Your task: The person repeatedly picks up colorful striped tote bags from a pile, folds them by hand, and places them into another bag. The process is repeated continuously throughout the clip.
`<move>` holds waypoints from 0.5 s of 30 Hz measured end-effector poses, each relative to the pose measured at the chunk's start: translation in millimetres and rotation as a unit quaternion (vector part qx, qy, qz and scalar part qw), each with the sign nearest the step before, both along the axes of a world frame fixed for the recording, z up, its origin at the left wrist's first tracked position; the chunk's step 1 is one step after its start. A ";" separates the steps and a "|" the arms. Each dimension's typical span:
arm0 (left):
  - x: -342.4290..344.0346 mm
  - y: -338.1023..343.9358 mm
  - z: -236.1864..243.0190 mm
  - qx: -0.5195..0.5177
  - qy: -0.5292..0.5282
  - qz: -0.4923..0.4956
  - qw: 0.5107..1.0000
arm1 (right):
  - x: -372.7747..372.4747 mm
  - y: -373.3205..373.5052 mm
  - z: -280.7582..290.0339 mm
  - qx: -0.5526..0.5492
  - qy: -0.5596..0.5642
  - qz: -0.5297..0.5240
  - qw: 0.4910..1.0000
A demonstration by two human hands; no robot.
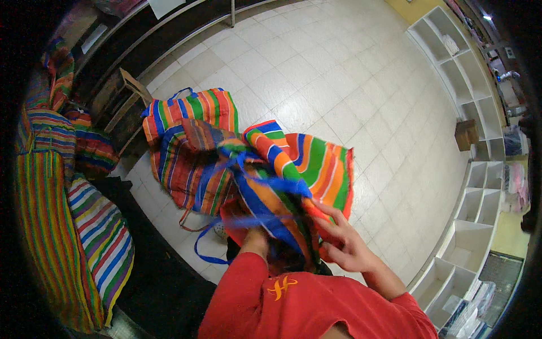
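— Right hand (pixel 345 240): fingers parted and bent, at the right side of a multicoloured striped carry bag (pixel 285 210). State of the left?

— Cannot tell. Left wrist (pixel 256 243) dips into the bag or behind its near fold; the fingers are hidden. Does the right hand pinch anything?

— Not resolvable. Contact with the fabric likely, pinch unconfirmed. Bag position: directly before the red shirt (pixel 305 305), slack and crumpled. A striped panel (pixel 324 164) flares far and right of it; same bag or another, uncertain.

— Straps?

— Blue, motion-blurred across the bag. One strap loop (pixel 212 259) hangs out to the left.

— Nearby items?

— Second striped bag (pixel 195 110), far left of the first, over the tiled floor (pixel 395 186).

— Step in hand?

— Judgement: one soft bag being spread or turned between both hands. The next move seems to call for a sure right-hand hold on the bag's edge, with the loose straps clear of the left wrist; a snag there is the likeliest fault.
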State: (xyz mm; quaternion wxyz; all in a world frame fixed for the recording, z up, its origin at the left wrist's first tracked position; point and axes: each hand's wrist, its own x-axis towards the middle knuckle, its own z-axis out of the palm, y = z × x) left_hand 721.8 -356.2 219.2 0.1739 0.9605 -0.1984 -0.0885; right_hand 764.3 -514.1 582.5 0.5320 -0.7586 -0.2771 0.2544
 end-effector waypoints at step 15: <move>-58.0 60.5 0.0 -0.275 -0.064 0.675 0.681 | 52.8 -38.1 96.6 0.007 -0.001 -0.098 0.995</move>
